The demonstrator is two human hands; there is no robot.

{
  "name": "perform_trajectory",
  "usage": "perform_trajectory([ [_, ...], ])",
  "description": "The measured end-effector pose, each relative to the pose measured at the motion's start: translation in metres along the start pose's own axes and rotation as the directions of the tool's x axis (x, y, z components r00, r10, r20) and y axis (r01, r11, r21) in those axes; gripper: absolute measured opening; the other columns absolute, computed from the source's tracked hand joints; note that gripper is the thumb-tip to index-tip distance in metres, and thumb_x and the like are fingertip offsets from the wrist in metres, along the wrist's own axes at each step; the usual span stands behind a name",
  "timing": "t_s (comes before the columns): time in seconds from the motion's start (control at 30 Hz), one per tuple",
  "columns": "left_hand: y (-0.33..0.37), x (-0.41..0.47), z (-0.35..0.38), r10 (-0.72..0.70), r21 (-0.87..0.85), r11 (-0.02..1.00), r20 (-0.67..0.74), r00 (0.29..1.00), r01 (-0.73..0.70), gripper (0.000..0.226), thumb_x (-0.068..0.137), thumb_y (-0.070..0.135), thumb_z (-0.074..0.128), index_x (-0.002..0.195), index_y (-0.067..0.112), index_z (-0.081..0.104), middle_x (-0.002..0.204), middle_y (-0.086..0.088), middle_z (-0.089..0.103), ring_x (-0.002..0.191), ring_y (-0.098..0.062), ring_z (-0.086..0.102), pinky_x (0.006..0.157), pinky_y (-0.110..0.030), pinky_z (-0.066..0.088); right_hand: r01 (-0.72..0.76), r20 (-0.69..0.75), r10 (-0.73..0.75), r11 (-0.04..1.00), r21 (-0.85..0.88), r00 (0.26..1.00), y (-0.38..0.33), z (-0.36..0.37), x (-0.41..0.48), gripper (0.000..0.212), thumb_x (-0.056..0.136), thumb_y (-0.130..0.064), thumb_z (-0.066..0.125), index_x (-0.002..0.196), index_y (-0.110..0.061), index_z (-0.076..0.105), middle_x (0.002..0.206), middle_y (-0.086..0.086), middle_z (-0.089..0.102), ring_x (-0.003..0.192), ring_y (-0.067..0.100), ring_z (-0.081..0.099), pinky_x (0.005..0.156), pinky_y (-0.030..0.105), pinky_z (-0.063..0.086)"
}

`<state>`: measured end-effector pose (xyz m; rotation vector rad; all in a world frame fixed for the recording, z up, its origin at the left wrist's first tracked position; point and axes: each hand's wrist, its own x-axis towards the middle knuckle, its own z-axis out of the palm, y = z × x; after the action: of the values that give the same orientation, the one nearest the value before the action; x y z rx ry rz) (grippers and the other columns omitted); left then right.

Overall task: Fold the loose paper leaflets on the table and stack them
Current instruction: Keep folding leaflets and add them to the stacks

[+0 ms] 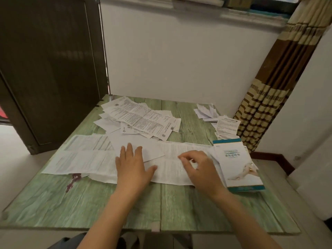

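Head view: long leaflet (170,169), unfolded, lying across table (125,203) middle; left hand (133,166) flat, fingers straight, pinning it; right hand (201,169) curled, pinching centre crease. Advised: hold pinned, match edges, then flatten fold. Beyond: loose pile (140,119).

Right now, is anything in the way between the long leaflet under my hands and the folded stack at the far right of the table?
Yes. A teal-edged booklet lies over the right end of the long leaflet, on the path to the folded stack. The left hand presses the leaflet, the right hand pinches it.
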<state>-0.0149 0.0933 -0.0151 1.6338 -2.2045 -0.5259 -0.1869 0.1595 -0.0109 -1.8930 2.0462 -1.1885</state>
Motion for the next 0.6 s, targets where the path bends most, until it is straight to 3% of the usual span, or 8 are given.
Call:
perform_trajectory([
  [0.17, -0.021, 0.011, -0.002, -0.041, 0.101, 0.994, 0.035, 0.999, 0.038, 0.083, 0.089, 0.057, 0.047, 0.15, 0.017, 0.006, 0.159, -0.01, -0.006, 0.146, -0.027, -0.007, 0.116, -0.042, -0.002, 0.016, 0.103, -0.029, 0.993, 0.117, 0.994, -0.028, 0.046, 0.022, 0.019, 0.091, -0.01, 0.057, 0.105, -0.014, 0.069, 0.104, -0.005, 0.065, 0.098, 0.006, 0.053, 0.085, 0.005, 0.034],
  [0.27, -0.032, 0.014, -0.003, -0.041, 0.154, 0.987, 0.011, 0.999, 0.038, 0.076, 0.09, 0.058, 0.044, 0.148, 0.015, 0.018, 0.157, -0.009, 0.016, 0.144, -0.023, 0.015, 0.115, -0.038, 0.012, -0.074, 0.117, 0.049, 0.972, 0.221, 0.992, -0.032, 0.059, 0.041, 0.019, 0.091, -0.006, 0.056, 0.103, -0.014, 0.068, 0.098, -0.01, 0.062, 0.091, 0.001, 0.055, 0.079, 0.003, 0.037],
  [0.37, -0.039, 0.02, -0.007, 0.042, 0.239, 0.97, -0.046, 0.998, -0.03, 0.055, 0.092, 0.056, 0.041, 0.134, 0.019, 0.039, 0.138, -0.002, 0.043, 0.128, -0.021, 0.038, 0.099, -0.033, 0.029, -0.157, 0.169, 0.109, 0.94, 0.303, 0.979, -0.028, 0.068, 0.051, 0.021, 0.089, 0.0, 0.054, 0.097, -0.015, 0.067, 0.095, -0.009, 0.064, 0.089, 0.002, 0.058, 0.075, 0.002, 0.04],
  [0.5, -0.047, 0.025, -0.016, 0.103, 0.298, 0.951, -0.056, 0.993, -0.082, 0.028, 0.095, 0.036, 0.046, 0.118, 0.021, 0.051, 0.121, 0.003, 0.054, 0.118, -0.021, 0.045, 0.084, -0.033, 0.029, -0.188, 0.169, 0.136, 0.917, 0.351, 0.976, -0.019, 0.069, 0.051, 0.043, 0.08, 0.017, 0.045, 0.098, -0.018, 0.065, 0.101, -0.008, 0.064, 0.097, 0.002, 0.057, 0.087, 0.011, 0.044],
  [0.6, -0.054, 0.025, -0.017, 0.133, 0.285, 0.952, -0.062, 0.989, -0.11, 0.027, 0.088, 0.012, 0.049, 0.115, 0.019, 0.052, 0.118, 0.002, 0.054, 0.115, -0.021, 0.046, 0.082, -0.031, 0.028, -0.137, 0.209, 0.076, 0.946, 0.295, 0.975, -0.015, 0.065, 0.051, 0.057, 0.075, 0.019, 0.045, 0.108, -0.025, 0.059, 0.111, -0.018, 0.057, 0.104, -0.009, 0.049, 0.088, 0.001, 0.034],
])
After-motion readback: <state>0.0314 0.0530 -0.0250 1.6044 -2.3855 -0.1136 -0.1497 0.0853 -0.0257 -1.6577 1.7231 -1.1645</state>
